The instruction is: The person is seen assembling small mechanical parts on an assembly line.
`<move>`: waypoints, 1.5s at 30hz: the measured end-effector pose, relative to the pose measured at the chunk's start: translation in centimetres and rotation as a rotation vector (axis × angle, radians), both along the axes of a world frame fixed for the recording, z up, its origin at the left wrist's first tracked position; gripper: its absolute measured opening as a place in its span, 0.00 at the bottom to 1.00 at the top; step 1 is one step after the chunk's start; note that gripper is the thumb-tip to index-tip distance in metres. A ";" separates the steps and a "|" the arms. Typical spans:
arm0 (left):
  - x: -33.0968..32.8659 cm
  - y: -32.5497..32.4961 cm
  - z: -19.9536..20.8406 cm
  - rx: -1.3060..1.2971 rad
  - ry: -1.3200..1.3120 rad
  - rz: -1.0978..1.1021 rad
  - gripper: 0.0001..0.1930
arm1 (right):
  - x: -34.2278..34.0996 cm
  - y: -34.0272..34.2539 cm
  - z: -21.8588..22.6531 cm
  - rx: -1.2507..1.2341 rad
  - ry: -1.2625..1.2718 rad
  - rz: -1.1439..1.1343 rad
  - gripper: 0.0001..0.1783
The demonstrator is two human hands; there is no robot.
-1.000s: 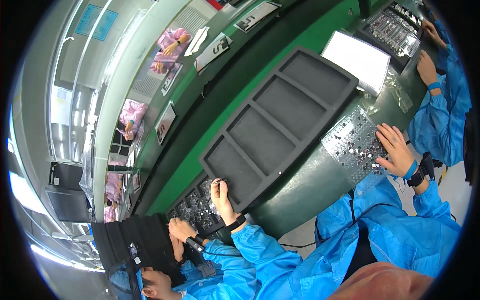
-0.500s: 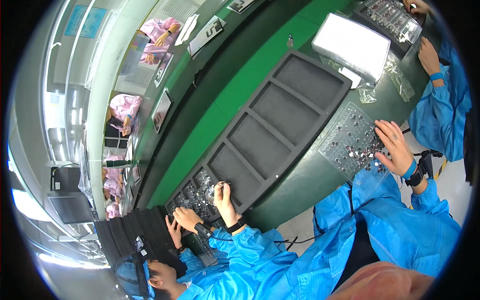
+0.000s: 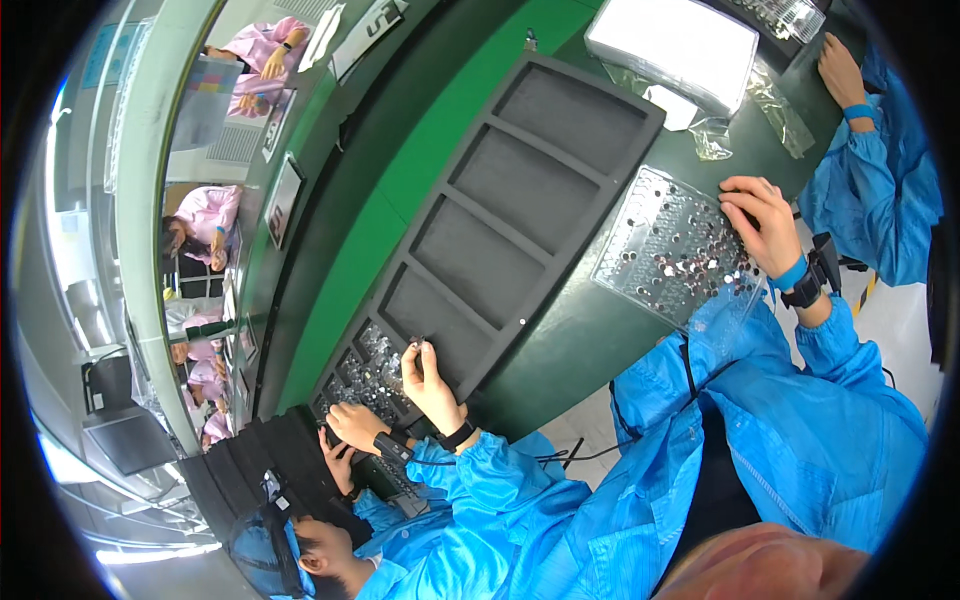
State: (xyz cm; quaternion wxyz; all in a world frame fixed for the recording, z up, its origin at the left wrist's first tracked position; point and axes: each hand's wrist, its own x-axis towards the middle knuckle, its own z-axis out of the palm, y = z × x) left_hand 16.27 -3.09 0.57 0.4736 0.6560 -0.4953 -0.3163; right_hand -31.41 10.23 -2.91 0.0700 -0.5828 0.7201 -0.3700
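My left hand [image 3: 432,388] is raised over the near left end of a long dark foam tray [image 3: 470,272]. Its thumb and fingertips pinch a small dark piece [image 3: 416,344], too small to make out fully. At the right, my right hand [image 3: 765,228] has its fingers loosely stretched at the edge of a clear plastic sheet-like tray [image 3: 640,222]. Scattered small round pieces [image 3: 700,262], dark, silver and reddish, lie on this clear tray. Whether my right fingertips press on its edge is hard to tell.
A co-worker's hands [image 3: 352,428] work over foam compartments of shiny small parts [image 3: 375,362], close beside my left hand. A white box [image 3: 672,52] and clear plastic wrap [image 3: 712,140] sit beyond my right hand. Another co-worker's hand [image 3: 840,72] rests at the upper right.
The whole view has shifted, so things sit further left and higher. My right hand has moved a little away from me along the clear tray's edge. My left hand keeps its pinch.
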 end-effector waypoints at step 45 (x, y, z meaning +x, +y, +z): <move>-0.3 1.5 -0.6 -0.066 -0.463 -0.144 0.06 | -6.5 1.4 7.0 0.382 -0.435 0.205 0.09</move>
